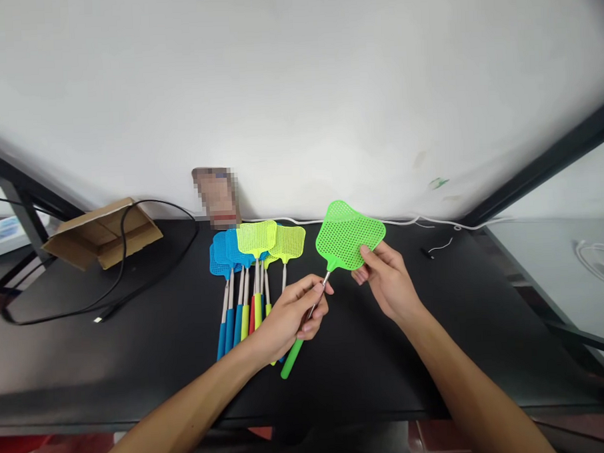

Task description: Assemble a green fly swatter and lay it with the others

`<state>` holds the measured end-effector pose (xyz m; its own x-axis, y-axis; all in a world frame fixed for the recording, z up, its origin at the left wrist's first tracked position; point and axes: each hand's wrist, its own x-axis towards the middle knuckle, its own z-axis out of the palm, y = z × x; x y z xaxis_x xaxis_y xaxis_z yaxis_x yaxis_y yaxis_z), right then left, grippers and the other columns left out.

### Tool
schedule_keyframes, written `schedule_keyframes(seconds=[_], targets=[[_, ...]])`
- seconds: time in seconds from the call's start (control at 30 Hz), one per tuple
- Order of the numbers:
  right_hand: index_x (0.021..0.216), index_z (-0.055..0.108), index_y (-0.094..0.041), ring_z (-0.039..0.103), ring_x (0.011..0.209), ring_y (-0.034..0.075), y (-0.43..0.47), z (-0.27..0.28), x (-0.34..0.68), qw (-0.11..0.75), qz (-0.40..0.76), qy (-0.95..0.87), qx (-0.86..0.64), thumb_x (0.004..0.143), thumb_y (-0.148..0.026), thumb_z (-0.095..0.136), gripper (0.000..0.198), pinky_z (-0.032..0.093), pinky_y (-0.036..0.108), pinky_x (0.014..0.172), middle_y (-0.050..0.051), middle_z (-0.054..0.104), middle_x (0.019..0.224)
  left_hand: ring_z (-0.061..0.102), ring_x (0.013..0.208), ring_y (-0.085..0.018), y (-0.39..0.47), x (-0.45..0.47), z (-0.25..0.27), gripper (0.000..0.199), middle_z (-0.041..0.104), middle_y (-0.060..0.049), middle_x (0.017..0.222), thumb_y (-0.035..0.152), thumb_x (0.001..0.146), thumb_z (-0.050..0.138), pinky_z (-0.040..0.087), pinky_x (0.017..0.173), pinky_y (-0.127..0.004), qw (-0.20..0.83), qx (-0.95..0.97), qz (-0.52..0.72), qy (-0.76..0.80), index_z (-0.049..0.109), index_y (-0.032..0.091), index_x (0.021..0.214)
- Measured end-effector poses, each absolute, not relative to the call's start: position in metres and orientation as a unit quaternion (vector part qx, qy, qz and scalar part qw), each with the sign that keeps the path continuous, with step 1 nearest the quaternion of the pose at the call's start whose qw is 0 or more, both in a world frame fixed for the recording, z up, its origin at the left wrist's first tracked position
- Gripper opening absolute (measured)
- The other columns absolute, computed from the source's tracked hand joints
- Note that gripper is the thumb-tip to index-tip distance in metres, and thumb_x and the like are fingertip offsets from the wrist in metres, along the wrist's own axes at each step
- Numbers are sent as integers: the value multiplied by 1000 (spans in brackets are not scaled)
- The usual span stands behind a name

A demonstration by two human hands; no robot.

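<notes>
I hold a green fly swatter (349, 234) above a black table (437, 341). My left hand (292, 318) grips its thin metal shaft just below the head; the green handle (292, 360) sticks out under that hand. My right hand (386, 281) pinches the lower right edge of the perforated green head. To the left of my left hand lies a row of several fly swatters (256, 262) with blue and yellow-green heads, their coloured handles pointing toward me.
An open cardboard box (99, 234) sits at the back left with a black cable (129, 287) looping from it across the table. A white cable (432, 222) runs along the wall. A small dark item (426, 252) lies at the right.
</notes>
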<state>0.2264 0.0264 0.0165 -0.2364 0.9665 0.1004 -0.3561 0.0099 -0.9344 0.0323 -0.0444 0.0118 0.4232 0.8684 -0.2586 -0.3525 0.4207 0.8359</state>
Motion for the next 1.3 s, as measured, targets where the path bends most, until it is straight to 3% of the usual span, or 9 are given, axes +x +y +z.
schedule_keyframes(seconds=[0.93, 1.3], targets=[[73, 54, -22, 34, 53, 11, 27, 16, 225, 520, 653, -456, -308, 92, -35, 72, 29, 33, 28, 53, -6, 38, 57, 27, 48, -4, -45, 31, 12, 24, 43, 5, 69, 44, 102, 54, 15, 42, -20, 759, 370, 398, 358, 57, 20, 104], [76, 56, -22, 41, 54, 12, 30, 11, 233, 499, 619, -523, -307, 95, -38, 70, 29, 36, 29, 55, -5, 43, 60, 23, 47, -4, -46, 32, 10, 22, 41, 6, 69, 43, 103, 53, 14, 43, -20, 761, 374, 392, 357, 56, 20, 103]])
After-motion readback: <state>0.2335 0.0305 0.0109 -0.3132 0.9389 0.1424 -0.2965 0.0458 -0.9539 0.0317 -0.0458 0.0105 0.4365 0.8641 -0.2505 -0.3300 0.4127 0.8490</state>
